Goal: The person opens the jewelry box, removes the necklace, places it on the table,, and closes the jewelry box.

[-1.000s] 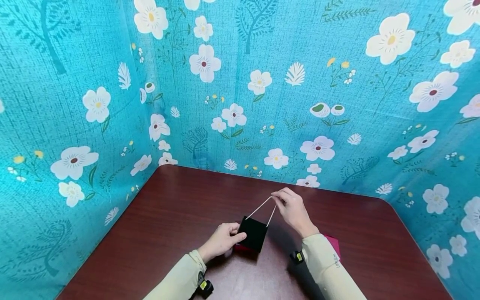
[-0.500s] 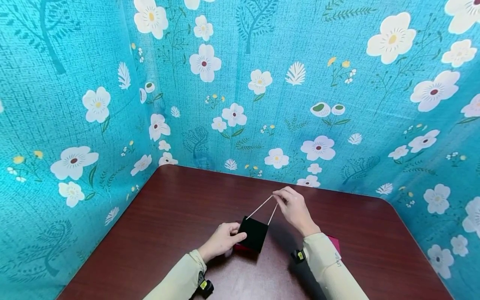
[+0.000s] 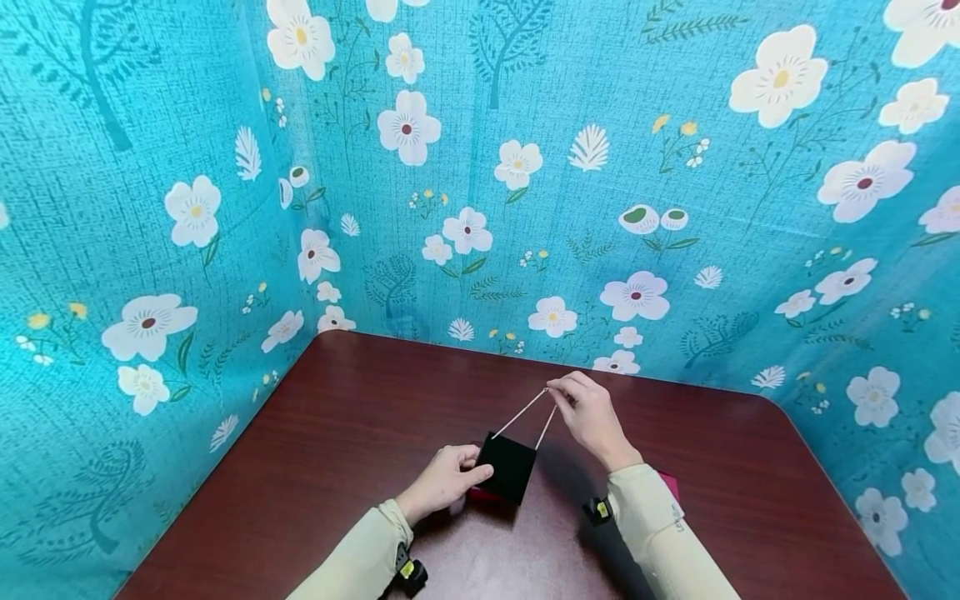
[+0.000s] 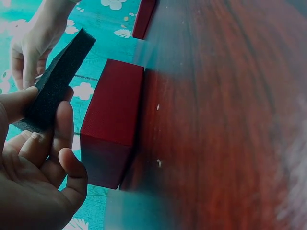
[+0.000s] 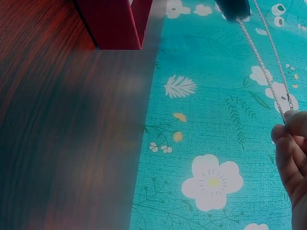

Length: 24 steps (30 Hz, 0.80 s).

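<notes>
A flat black foam pad (image 3: 507,468) hangs tilted above the table. My left hand (image 3: 441,481) pinches it at its left edge, thumb on the near face and fingers behind, as the left wrist view (image 4: 62,79) shows its thickness. From the pad's upper edge a thin silver necklace chain (image 3: 519,414) runs up in two strands. My right hand (image 3: 591,417) pinches the top of the chain between thumb and fingers. A small clasp (image 5: 290,103) shows beside those fingertips in the right wrist view. Below the pad sits a red box (image 4: 115,103), mostly covered by it in the head view.
Another red piece (image 3: 670,483) lies on the table behind my right forearm. The dark red-brown wooden table (image 3: 360,417) meets a blue flowered cloth (image 3: 450,167) at its back and sides. Both wrists carry black strapped cameras.
My right hand has drawn the chain slightly up and to the right. My left hand and the foam pad have stayed in place.
</notes>
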{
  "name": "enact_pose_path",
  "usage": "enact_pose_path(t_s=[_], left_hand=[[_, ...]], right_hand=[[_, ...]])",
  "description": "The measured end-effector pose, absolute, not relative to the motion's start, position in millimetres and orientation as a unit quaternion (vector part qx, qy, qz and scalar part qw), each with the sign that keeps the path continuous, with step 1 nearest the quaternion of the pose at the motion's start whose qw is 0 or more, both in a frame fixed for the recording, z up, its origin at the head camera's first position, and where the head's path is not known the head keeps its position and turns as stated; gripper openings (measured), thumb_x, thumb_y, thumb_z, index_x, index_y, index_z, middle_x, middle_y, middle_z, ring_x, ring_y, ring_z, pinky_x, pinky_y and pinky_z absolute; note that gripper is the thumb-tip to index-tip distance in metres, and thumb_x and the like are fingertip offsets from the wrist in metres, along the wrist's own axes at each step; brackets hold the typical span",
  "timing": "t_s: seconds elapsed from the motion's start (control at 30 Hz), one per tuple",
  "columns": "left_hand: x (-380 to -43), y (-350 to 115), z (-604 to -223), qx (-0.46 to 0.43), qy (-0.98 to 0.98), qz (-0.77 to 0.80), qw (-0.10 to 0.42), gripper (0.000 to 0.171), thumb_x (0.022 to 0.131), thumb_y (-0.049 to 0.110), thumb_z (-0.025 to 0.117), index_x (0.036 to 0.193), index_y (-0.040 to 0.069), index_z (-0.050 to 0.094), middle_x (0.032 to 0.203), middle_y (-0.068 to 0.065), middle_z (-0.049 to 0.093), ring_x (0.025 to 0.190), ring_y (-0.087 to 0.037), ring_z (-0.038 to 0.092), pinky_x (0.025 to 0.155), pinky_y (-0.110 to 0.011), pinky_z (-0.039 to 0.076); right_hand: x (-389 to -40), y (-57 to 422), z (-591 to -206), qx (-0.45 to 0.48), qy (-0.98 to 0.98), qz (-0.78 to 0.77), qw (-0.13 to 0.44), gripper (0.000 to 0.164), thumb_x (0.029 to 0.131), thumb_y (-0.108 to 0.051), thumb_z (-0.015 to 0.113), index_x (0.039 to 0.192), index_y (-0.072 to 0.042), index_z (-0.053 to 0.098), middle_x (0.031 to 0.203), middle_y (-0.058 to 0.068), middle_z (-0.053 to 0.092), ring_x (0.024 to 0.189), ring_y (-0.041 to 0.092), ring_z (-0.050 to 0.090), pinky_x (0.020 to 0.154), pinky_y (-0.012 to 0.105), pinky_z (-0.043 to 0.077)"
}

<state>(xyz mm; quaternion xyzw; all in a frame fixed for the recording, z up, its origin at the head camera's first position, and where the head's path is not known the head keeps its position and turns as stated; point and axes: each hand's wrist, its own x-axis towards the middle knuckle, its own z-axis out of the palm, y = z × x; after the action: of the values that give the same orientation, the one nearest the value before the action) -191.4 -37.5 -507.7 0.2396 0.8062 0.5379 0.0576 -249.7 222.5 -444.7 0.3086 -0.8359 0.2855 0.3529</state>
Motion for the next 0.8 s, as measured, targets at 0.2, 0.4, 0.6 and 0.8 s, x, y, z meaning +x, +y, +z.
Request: enact_pose_path(t_s=[0.2,0.4,0.6,0.8], left_hand=[[-190,-37,-506,0.239,0.806,0.538,0.059,0.043,0.088,0.021,0.066,0.065,0.011,0.031,0.055,0.010,0.023,0.047,-0.003,0.024,0.049,-0.019,0.025],[-191,-37,-504,0.238,0.808,0.536,0.057,0.041,0.089,0.021,0.065,0.066,0.011,0.033,0.055,0.010,0.024,0.047,-0.003,0.025,0.049,-0.019,0.026],[-191,-38,-503,0.239,0.808,0.536,0.055,0.042,0.089,0.021,0.066,0.065,0.011,0.033,0.055,0.010,0.025,0.047,-0.001,0.025,0.049,-0.019,0.026],[-192,-38,-507,0.241,0.810,0.532,0.053,0.041,0.088,0.021,0.066,0.065,0.010,0.034,0.055,0.010,0.025,0.047,0.000,0.025,0.049,-0.019,0.025]], right_hand=[[-248,223,-441,0.302,-0.843,0.286,0.341,0.017,0.080,0.003,0.072,0.094,-0.007,0.072,0.087,-0.001,0.063,0.068,0.009,0.056,0.060,0.024,0.048],[-246,223,-437,0.294,-0.849,0.279,0.339,0.019,0.078,0.004,0.073,0.094,-0.008,0.072,0.086,-0.001,0.063,0.068,0.007,0.057,0.060,0.023,0.049],[-245,222,-434,0.296,-0.847,0.280,0.342,0.018,0.078,0.004,0.073,0.093,-0.007,0.072,0.086,-0.001,0.063,0.068,0.007,0.056,0.060,0.023,0.049],[-244,223,-433,0.296,-0.848,0.279,0.340,0.018,0.079,0.003,0.073,0.094,-0.007,0.072,0.086,0.000,0.063,0.069,0.008,0.056,0.060,0.024,0.049]])
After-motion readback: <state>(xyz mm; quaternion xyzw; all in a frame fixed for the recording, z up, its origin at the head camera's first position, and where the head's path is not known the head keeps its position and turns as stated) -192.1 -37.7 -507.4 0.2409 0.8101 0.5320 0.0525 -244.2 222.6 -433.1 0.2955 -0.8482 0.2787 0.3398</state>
